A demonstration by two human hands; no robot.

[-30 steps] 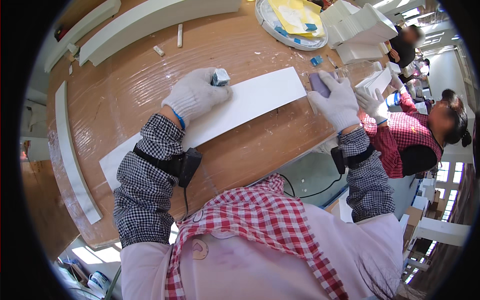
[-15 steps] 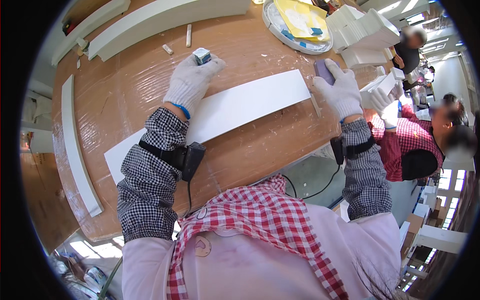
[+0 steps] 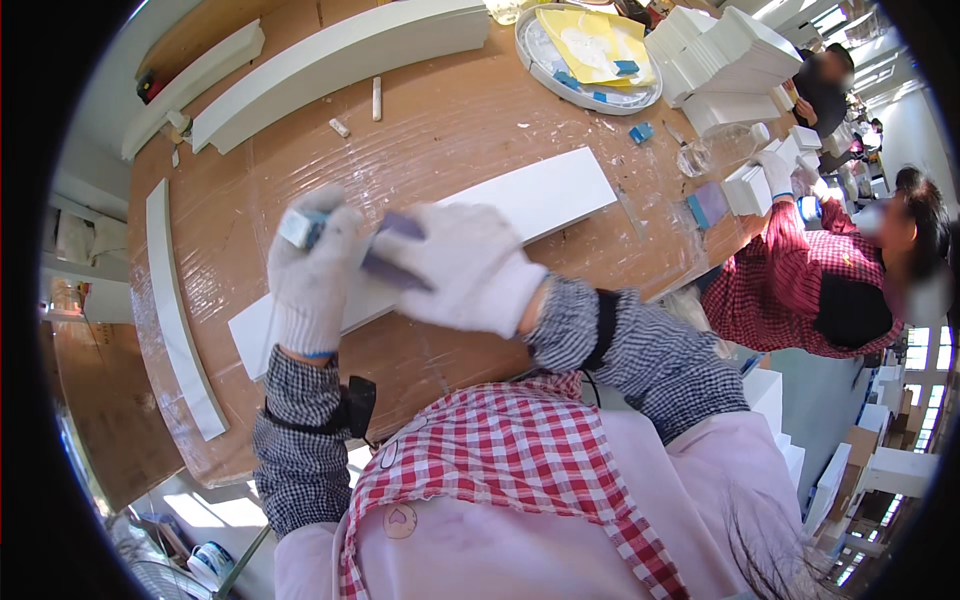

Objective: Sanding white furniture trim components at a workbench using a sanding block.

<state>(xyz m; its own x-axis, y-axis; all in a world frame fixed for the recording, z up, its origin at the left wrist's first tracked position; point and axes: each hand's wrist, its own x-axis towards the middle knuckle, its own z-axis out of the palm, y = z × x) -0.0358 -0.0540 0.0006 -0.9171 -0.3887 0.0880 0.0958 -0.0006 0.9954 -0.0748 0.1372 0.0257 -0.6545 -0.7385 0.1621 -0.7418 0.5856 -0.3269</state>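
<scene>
My left hand [image 3: 312, 275], in a white knit glove, is closed around a small blue block with a whitish face [image 3: 303, 228]. My right hand [image 3: 470, 265], gloved the same way, grips a flat purple sanding block [image 3: 400, 250] and is blurred by motion. Both hands are close together above a long white board [image 3: 555, 195], which lies slantwise on the table. The purple block comes near the fingers of my left hand; whether they touch I cannot tell. My hands and forearms cover the middle of the board.
The table [image 3: 230, 215] has a brown, film-covered top. A narrow white strip [image 3: 180, 310] lies at left, a curved white piece [image 3: 340, 65] at back. A round tray [image 3: 525, 55] holds yellow sheets. A blue block [image 3: 641, 133] and clear bottle [image 3: 735, 145] lie near a co-worker [image 3: 830, 270].
My right hand has swung left across the board with the purple block, up to my left hand. My left hand has shifted left and nearer, still holding the blue block.
</scene>
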